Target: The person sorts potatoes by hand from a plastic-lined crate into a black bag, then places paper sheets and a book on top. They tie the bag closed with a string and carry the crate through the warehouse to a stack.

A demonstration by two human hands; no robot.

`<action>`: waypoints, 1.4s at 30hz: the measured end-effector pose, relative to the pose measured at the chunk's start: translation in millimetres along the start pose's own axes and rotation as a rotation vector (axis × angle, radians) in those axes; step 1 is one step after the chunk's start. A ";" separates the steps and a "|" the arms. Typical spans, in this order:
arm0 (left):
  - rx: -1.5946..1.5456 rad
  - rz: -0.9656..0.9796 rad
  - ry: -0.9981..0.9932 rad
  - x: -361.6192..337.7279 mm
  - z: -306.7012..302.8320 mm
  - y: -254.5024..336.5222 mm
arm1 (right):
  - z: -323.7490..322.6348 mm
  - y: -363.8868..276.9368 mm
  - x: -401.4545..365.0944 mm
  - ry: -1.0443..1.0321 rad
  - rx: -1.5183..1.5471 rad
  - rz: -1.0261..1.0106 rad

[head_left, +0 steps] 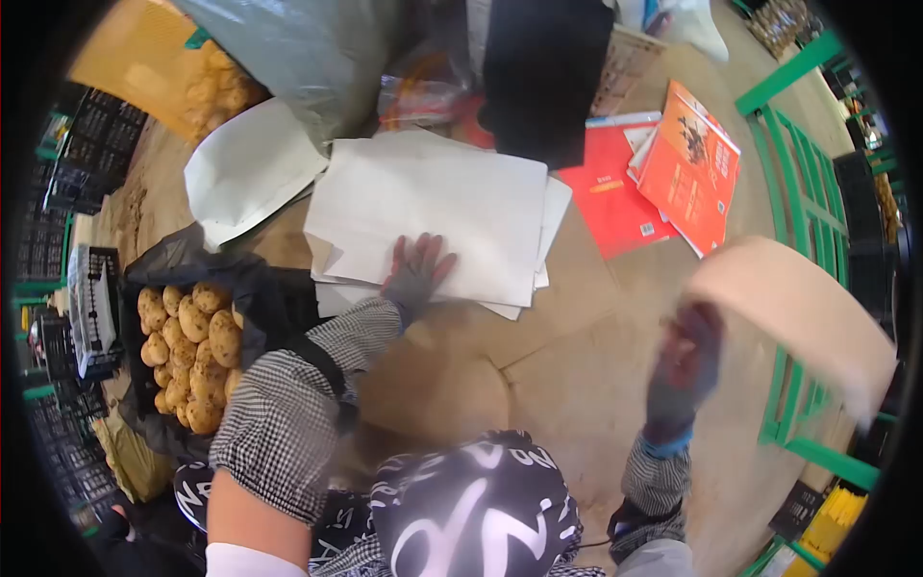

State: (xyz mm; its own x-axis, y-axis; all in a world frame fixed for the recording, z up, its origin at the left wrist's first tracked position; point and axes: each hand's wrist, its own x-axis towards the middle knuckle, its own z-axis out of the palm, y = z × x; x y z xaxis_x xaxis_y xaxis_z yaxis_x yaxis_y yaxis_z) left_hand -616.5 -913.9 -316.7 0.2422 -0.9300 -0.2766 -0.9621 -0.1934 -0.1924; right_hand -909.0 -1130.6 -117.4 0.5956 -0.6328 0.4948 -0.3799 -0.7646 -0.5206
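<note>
My left hand [419, 273], in a grey and dark red glove, lies with fingers spread on a stack of white paper sheets [437, 207]. On the right, my right hand [688, 361], gloved the same way, is raised and blurred. Its fingers are closed at the lower left end of a curved, pale pinkish sheet [788, 308], which is smeared by motion. Red and orange booklets [687, 173] lie beyond this hand, right of the white stack.
Potatoes [197, 346] fill a black-lined crate at the left. A pale sheet [252, 173] lies above it. A black flat piece [543, 72] and plastic bags [317, 48] are at the back. Green metal frames [803, 202] stand at the right.
</note>
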 end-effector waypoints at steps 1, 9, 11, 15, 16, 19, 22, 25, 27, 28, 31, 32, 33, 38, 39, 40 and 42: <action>-0.085 -0.070 0.083 1.8 3.2 5.3 | 25.9 -16.5 20.3 -0.107 -0.021 -0.146; -0.587 -0.456 0.668 -21.8 -85.6 -8.2 | 212.7 -54.5 30.0 -0.511 0.021 -0.696; -0.495 -0.595 0.904 -25.4 -99.9 -25.5 | 239.4 -48.0 49.9 -0.542 0.050 -0.563; -0.460 -0.754 1.273 -60.7 -153.4 -33.1 | 193.2 -60.5 165.0 -0.669 -0.025 -0.592; -0.471 -0.790 1.327 -74.9 -153.2 -24.1 | 167.1 -71.5 189.5 -0.678 -0.063 -0.602; -0.907 -1.083 1.142 -113.8 -102.2 48.6 | 105.5 -105.4 224.1 -0.796 -0.093 -0.524; -1.172 -1.511 0.668 -159.2 -16.6 139.2 | 120.7 -101.2 210.4 -0.900 -0.108 -0.452; -1.365 -1.791 0.427 -208.2 40.4 164.2 | 170.9 -48.7 189.1 -0.883 -0.204 -0.500; -1.808 -1.820 0.747 -211.3 0.8 133.2 | 158.2 -62.2 189.4 -0.937 -0.287 -0.375; -2.106 -1.760 0.899 -205.3 -48.1 109.5 | 147.2 -56.0 193.7 -0.885 -0.158 -0.408; -2.271 -1.435 1.133 -180.4 -56.4 116.2 | 89.3 -79.1 192.0 -0.775 -0.155 -0.221; -2.245 -1.322 1.179 -171.7 -61.4 117.0 | 78.9 -81.8 180.5 -0.712 -0.138 -0.243; -2.106 -1.214 1.172 -162.6 -74.8 116.6 | 69.7 -86.1 165.0 -0.650 -0.126 -0.265; -1.684 -1.070 1.335 -159.1 -204.5 55.0 | 120.0 -70.2 36.3 -0.634 -0.481 -0.395; -1.747 -1.056 1.503 -160.8 -228.8 39.5 | 138.7 -84.8 24.2 -0.925 -0.486 -0.139; -1.700 -0.930 1.523 -170.5 -247.3 25.1 | 170.8 -43.3 -17.9 -0.798 -0.237 -0.333; -1.458 -0.728 1.494 -189.1 -236.9 -0.2 | 181.1 -39.0 -22.0 -1.165 0.203 0.087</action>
State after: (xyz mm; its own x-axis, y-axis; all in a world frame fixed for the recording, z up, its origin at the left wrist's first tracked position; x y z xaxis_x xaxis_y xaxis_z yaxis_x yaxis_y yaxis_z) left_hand -691.8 -812.1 -41.3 0.9381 0.0374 0.3444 -0.3464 0.1146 0.9311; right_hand -779.2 -1064.7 -234.0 0.8988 -0.1086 -0.4247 -0.3941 -0.6244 -0.6743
